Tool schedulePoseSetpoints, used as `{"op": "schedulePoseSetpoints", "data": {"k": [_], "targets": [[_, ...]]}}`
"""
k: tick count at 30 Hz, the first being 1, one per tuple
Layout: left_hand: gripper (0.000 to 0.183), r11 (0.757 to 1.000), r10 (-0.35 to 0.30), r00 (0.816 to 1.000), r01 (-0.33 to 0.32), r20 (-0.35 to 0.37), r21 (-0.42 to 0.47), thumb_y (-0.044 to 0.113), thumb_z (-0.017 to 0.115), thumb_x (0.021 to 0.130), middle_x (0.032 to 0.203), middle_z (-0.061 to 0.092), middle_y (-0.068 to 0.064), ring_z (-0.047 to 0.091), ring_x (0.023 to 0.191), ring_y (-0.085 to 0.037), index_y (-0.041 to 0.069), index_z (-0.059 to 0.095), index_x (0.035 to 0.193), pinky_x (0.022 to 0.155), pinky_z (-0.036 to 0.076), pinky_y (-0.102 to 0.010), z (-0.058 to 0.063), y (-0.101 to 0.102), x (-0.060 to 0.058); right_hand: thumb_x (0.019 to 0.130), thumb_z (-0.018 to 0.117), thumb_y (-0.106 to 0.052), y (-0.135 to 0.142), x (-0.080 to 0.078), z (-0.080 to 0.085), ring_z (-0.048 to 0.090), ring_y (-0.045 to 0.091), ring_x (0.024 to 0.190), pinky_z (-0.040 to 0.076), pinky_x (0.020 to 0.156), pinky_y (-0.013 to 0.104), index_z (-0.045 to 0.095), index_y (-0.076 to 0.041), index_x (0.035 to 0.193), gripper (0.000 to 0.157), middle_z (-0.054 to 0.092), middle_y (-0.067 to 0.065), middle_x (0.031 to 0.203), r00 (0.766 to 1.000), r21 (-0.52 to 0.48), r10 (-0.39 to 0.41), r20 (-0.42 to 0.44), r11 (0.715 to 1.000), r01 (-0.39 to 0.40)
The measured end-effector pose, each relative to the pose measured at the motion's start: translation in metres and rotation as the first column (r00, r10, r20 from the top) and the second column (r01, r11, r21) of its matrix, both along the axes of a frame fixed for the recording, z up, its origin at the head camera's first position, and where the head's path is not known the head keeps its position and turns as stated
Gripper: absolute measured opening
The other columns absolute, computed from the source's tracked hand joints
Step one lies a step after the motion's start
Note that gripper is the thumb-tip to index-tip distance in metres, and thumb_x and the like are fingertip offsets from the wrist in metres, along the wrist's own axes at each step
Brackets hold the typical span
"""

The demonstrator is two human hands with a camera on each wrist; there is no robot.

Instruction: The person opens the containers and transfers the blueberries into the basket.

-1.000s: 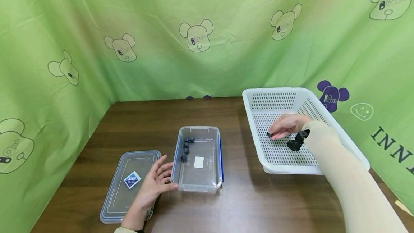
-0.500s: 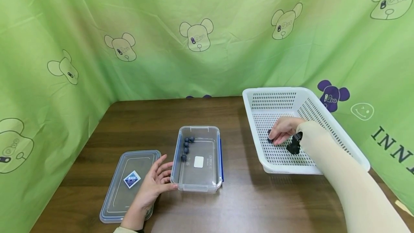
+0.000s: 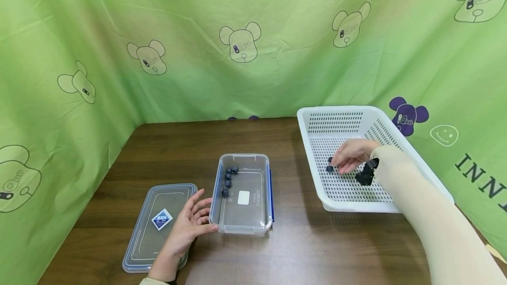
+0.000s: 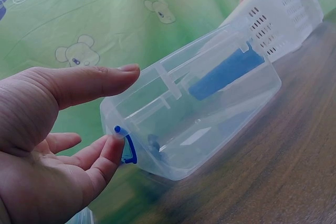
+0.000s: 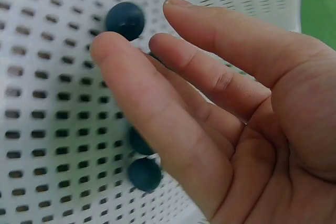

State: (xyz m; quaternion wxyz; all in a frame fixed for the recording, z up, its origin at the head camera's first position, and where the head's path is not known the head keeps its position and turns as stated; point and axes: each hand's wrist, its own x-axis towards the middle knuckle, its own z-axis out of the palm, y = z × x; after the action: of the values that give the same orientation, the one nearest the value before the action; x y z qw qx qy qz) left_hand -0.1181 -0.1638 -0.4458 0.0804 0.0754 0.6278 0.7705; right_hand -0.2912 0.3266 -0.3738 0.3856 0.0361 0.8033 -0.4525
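My right hand (image 3: 352, 156) is inside the white perforated basket (image 3: 358, 206), fingers spread over its floor. Two dark blueberries (image 3: 329, 169) lie just left of its fingertips. Seen from the right wrist, one blueberry (image 5: 125, 19) sits past the fingertips and another blueberry (image 5: 144, 175) lies below the fingers; nothing is pinched. On the table, my left hand (image 3: 189, 224) rests at the near left corner of a clear plastic box (image 3: 242, 223), fingertips touching its blue latch (image 4: 129, 148). Several blueberries (image 3: 228, 184) line the left part of the box's floor.
A clear lid (image 3: 148, 243) with a blue-edged rim and a diamond label lies on the brown table (image 3: 289, 258), partly under the left forearm. Behind the table hangs a green printed curtain (image 3: 190, 82). The basket's raised walls surround the right hand.
My right hand dipped slightly toward the basket's near side, then drew back to the right and up. Two blueberries now show beside its fingertips. The left hand and box have stayed still.
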Motion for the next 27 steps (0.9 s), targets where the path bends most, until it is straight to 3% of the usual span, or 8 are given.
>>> {"op": "schedulePoseSetpoints", "data": {"k": [6, 15, 27], "targets": [[0.104, 1.0, 0.0, 1.0, 0.0, 0.01, -0.002, -0.021, 0.077, 0.07, 0.132, 0.051, -0.021, 0.059, 0.102, -0.016, -0.01, 0.015, 0.152, 0.084, 0.052, -0.024, 0.0, 0.0, 0.0, 0.093, 0.063, 0.001, 0.0, 0.003, 0.017, 0.072, 0.02, 0.075, 0.059, 0.073, 0.031, 0.065, 0.01, 0.109, 0.018, 0.072, 0.016, 0.085, 0.998, -0.11, -0.051, -0.033, 0.993, 0.047], [0.104, 1.0, -0.001, 1.0, 0.001, 0.01, -0.007, -0.019, 0.078, 0.07, 0.132, 0.051, -0.021, 0.059, 0.102, -0.016, -0.009, 0.016, 0.152, 0.084, 0.052, -0.024, -0.001, -0.001, -0.001, 0.095, 0.061, 0.0, -0.011, 0.004, 0.049, 0.071, 0.021, 0.08, 0.058, 0.079, 0.036, 0.072, -0.007, 0.101, 0.014, 0.071, 0.015, 0.093, 0.992, -0.218, -0.023, -0.12, 0.976, -0.004], [0.106, 1.0, 0.007, 1.0, -0.007, 0.02, -0.012, -0.017, 0.079, 0.069, 0.132, 0.051, -0.02, 0.059, 0.102, -0.016, -0.009, 0.016, 0.153, 0.085, 0.052, -0.024, -0.003, -0.002, -0.001, 0.096, 0.061, -0.003, -0.067, 0.01, 0.082, 0.069, 0.023, 0.082, 0.059, 0.078, 0.039, 0.065, 0.002, 0.111, 0.016, 0.069, 0.016, 0.096, 0.965, -0.25, 0.041, -0.257, 0.962, -0.108]]}}
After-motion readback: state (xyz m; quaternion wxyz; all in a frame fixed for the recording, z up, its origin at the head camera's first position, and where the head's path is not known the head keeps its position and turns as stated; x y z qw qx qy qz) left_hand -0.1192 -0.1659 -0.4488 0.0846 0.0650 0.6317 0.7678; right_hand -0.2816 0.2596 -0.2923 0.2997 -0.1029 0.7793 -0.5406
